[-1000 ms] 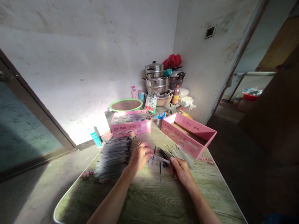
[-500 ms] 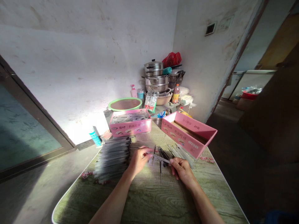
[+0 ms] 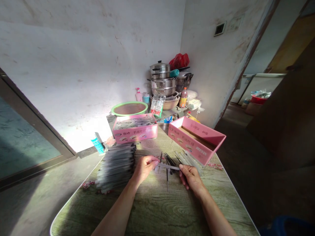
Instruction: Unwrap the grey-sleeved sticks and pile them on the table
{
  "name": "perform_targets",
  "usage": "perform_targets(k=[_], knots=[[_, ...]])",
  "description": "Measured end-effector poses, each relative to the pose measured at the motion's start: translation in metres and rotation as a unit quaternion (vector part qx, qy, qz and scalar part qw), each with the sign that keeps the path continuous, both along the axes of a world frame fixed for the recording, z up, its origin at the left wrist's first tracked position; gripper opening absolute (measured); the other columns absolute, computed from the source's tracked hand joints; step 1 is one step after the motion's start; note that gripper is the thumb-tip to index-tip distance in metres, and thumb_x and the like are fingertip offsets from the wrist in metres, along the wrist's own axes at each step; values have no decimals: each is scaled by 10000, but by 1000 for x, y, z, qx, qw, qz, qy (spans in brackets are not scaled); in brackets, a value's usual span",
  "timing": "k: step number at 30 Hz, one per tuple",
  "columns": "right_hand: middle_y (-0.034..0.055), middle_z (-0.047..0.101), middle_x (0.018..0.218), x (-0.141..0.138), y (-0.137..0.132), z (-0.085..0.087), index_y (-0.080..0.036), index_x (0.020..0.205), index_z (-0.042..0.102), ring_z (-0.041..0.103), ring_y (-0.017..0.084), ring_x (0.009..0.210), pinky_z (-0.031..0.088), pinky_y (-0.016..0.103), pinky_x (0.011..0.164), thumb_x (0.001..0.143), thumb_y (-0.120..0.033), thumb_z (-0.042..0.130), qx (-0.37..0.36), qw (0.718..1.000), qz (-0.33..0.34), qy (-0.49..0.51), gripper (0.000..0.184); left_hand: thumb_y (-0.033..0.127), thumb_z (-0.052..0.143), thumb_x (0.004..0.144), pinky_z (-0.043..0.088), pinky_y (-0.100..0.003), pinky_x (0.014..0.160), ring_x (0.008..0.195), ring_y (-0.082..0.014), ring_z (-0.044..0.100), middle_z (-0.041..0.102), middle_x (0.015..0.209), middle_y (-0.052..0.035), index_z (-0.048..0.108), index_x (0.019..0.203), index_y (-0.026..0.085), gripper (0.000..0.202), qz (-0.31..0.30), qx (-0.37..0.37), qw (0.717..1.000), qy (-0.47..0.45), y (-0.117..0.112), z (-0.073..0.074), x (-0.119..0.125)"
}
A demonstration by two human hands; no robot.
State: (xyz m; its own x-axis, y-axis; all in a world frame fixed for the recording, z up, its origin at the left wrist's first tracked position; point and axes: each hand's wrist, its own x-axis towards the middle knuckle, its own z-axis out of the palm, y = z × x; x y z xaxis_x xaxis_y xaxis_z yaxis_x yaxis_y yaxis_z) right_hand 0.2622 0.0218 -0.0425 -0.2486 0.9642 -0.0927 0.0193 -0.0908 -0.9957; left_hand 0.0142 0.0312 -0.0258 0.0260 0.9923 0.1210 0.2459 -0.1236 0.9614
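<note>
A slim, pale, translucent sleeve-like strip (image 3: 168, 167) is stretched between my two hands, just above the table. My left hand (image 3: 145, 167) pinches its left end between thumb and fingertips. The other end sits between the thumb and fingers of my right hand (image 3: 190, 177). Under and behind it lie several thin black sticks (image 3: 169, 160), too small to identify. Several pale, flat strips (image 3: 188, 159) rest beyond my right hand. To the left is a large pile of grey translucent slim pieces with dark ends (image 3: 115, 167).
A pink box (image 3: 135, 133) full of similar slim pieces stands at the back left of the wooden table (image 3: 157, 209). Another pink box (image 3: 190, 144) sits at an angle on the right. Behind are stacked steel pots (image 3: 162, 83), an orange-labelled bottle (image 3: 183, 97) and a green-rimmed round tray (image 3: 129, 114).
The strip has turned closer to level, still between both hands. The whole view has shifted slightly; the boxes and pile keep their places on the table.
</note>
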Motion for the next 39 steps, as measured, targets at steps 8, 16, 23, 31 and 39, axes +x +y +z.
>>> perform_targets(k=[8,16,23,31,39], knots=[[-34,580,467,-2,-4,10,-171,761,606,422,67,302,209,173,287,788,-667,629,-33,999,8,43,497,370,693,763,293,-201,464,477,-75,422,565,560,-7,759,797,92,287,11,4,1000,-20,2,-2,-2],[-39,569,463,-2,-3,7,-176,701,578,420,60,303,213,168,285,769,-647,658,-19,999,-1,36,483,367,703,755,290,-203,461,468,-80,421,560,527,-5,769,793,97,280,14,13,1000,-6,2,0,-2],[-28,569,432,-3,-3,9,-175,707,591,433,75,282,208,168,268,819,-708,542,-52,998,9,32,546,360,676,771,305,-208,470,481,-86,437,586,565,-17,767,811,91,287,15,10,1000,-1,3,-4,-3],[-31,601,501,-2,-4,9,-173,700,576,475,72,330,244,163,285,751,-605,705,-22,998,-3,52,453,374,675,787,318,-211,474,487,-92,455,598,573,-23,761,822,99,290,16,16,1000,-1,5,-10,-5],[-33,595,497,-1,-3,7,-172,710,576,464,67,331,230,159,289,748,-619,699,-14,999,7,50,465,371,664,794,319,-210,476,491,-90,458,600,584,-19,762,825,104,286,13,11,1000,-3,5,-12,-6]])
